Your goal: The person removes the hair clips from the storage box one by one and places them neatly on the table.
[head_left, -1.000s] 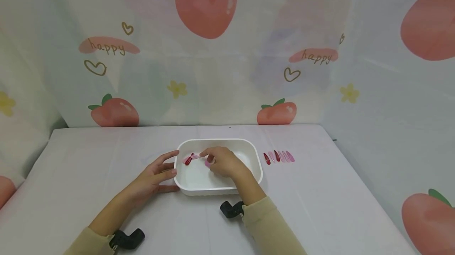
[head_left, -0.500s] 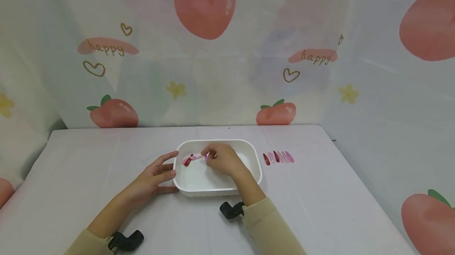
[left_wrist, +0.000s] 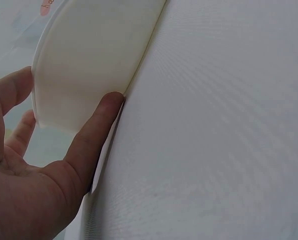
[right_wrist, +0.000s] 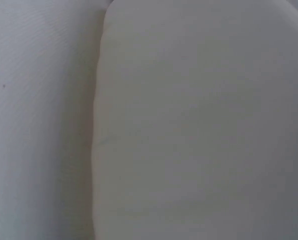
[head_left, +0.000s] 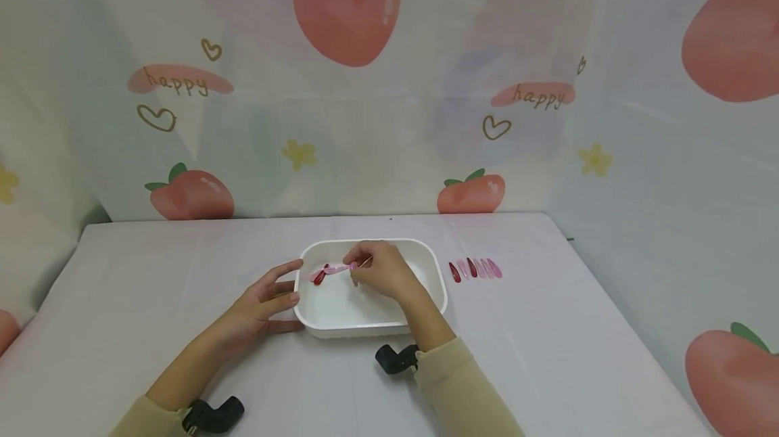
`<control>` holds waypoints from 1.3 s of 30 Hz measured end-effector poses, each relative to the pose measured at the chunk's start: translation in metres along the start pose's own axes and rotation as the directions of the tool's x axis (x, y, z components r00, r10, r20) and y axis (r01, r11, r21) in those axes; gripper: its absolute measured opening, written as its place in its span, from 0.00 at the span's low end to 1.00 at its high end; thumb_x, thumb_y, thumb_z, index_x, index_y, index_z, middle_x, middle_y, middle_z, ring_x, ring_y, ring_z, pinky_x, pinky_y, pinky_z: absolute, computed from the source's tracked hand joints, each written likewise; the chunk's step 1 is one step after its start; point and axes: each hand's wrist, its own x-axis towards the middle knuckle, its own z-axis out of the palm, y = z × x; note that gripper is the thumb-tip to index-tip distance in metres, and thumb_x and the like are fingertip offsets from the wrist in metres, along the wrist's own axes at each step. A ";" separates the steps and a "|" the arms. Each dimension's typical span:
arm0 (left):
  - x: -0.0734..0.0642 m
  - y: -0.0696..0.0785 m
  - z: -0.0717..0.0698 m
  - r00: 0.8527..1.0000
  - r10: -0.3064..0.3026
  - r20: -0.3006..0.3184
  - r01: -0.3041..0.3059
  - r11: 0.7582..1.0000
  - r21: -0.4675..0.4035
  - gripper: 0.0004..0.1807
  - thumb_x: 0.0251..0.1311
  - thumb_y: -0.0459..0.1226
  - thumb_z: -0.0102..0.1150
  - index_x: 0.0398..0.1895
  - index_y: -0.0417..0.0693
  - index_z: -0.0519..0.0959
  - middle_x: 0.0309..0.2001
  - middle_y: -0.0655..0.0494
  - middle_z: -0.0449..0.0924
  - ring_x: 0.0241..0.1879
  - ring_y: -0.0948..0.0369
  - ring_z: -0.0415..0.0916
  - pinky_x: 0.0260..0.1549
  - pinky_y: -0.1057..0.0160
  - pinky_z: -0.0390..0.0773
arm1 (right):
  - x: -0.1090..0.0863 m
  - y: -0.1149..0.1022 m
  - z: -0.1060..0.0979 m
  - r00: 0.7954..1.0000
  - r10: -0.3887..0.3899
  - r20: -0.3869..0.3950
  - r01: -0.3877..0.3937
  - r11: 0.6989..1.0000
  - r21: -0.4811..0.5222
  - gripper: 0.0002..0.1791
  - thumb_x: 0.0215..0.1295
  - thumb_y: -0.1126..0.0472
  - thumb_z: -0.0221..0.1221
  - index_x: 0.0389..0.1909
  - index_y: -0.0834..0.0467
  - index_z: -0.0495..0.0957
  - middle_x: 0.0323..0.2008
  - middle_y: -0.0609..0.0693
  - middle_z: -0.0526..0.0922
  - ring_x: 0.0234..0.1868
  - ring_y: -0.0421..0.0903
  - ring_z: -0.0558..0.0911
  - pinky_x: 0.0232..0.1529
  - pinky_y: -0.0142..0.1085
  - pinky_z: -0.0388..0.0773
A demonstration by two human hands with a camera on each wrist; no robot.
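Note:
A white plastic tray (head_left: pixel 371 318) sits mid-table. My left hand (head_left: pixel 264 302) rests against its left end with fingers spread and mostly straight; in the left wrist view, fingertips touch the tray's outer wall (left_wrist: pixel 89 55) near rim and base. Over the tray, my right hand (head_left: pixel 380 271) pinches a small pink snap hair clip (head_left: pixel 352 266) between thumb and forefinger, partly hidden by the fingers. Left of it lie a dark red clip (head_left: pixel 319 277) and a pale pink clip (head_left: pixel 335 270) in the tray. The right wrist view has only the tray's side (right_wrist: pixel 189 125), no hand.
Right of the tray, several hair clips lie in a slanted row on the white tablecloth, among them a dark red clip (head_left: pixel 454 272) and a pink clip (head_left: pixel 495 268). A printed fabric curtain (head_left: pixel 365 112) stands behind the table's back edge.
The pink clip that lay under my right hand is now between its fingertips, and that hand has risen slightly toward the tray's far side. My left hand keeps its place on the tray.

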 end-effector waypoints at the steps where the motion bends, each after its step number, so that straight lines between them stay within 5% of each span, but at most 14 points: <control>1: 0.000 0.000 0.000 1.000 0.000 -0.001 0.000 1.000 0.002 0.36 0.72 0.38 0.56 0.78 0.58 0.52 0.74 0.36 0.53 0.66 0.40 0.67 0.51 0.44 0.82 | 0.000 0.000 0.000 1.000 -0.004 -0.010 0.004 1.000 0.016 0.09 0.58 0.68 0.64 0.40 0.57 0.83 0.32 0.48 0.81 0.33 0.43 0.79 0.32 0.31 0.78; 7: -0.001 0.000 -0.001 1.000 0.005 0.003 -0.005 1.000 0.003 0.36 0.72 0.38 0.55 0.78 0.58 0.53 0.74 0.36 0.53 0.66 0.40 0.67 0.51 0.44 0.82 | 0.002 0.001 -0.001 1.000 0.005 -0.020 -0.002 0.987 0.163 0.12 0.57 0.69 0.64 0.43 0.63 0.81 0.32 0.52 0.80 0.30 0.44 0.83 0.33 0.34 0.85; 14: -0.001 0.000 -0.003 1.000 0.006 0.007 -0.006 1.000 -0.010 0.36 0.72 0.38 0.55 0.78 0.58 0.52 0.74 0.37 0.53 0.67 0.40 0.67 0.51 0.44 0.82 | 0.003 -0.003 -0.001 0.995 0.022 0.099 -0.061 0.915 0.399 0.14 0.65 0.67 0.61 0.50 0.65 0.81 0.37 0.61 0.81 0.35 0.47 0.88 0.39 0.39 0.87; 18: -0.002 0.000 -0.003 1.000 0.008 0.003 -0.008 1.000 -0.002 0.36 0.72 0.38 0.56 0.78 0.58 0.52 0.74 0.36 0.53 0.67 0.40 0.66 0.51 0.44 0.82 | 0.003 -0.005 -0.002 0.988 0.009 0.152 -0.075 0.898 0.433 0.14 0.71 0.65 0.56 0.54 0.65 0.81 0.48 0.64 0.83 0.37 0.47 0.87 0.42 0.39 0.87; 24: -0.003 0.001 -0.003 1.000 0.007 -0.007 -0.007 1.000 0.012 0.36 0.72 0.39 0.56 0.78 0.58 0.52 0.74 0.36 0.54 0.66 0.40 0.67 0.51 0.45 0.82 | 0.005 -0.006 -0.004 0.986 -0.038 0.162 -0.036 0.901 0.431 0.17 0.74 0.63 0.53 0.60 0.60 0.78 0.47 0.58 0.86 0.50 0.57 0.83 0.49 0.40 0.84; 31: -0.002 0.000 -0.004 1.000 0.002 -0.012 -0.002 1.000 0.006 0.36 0.71 0.39 0.56 0.78 0.60 0.54 0.74 0.38 0.55 0.66 0.41 0.68 0.51 0.45 0.82 | 0.005 -0.004 -0.009 0.984 -0.047 0.174 -0.047 0.865 0.500 0.24 0.68 0.69 0.59 0.65 0.59 0.74 0.46 0.61 0.86 0.40 0.50 0.86 0.44 0.39 0.86; 39: 0.000 0.001 -0.002 1.000 0.005 0.002 -0.005 1.000 0.012 0.36 0.71 0.39 0.57 0.78 0.58 0.53 0.74 0.37 0.55 0.66 0.41 0.68 0.51 0.45 0.82 | -0.001 -0.007 -0.025 0.987 -0.038 0.155 -0.053 0.838 0.543 0.23 0.65 0.68 0.64 0.61 0.57 0.74 0.45 0.62 0.84 0.44 0.53 0.88 0.45 0.44 0.86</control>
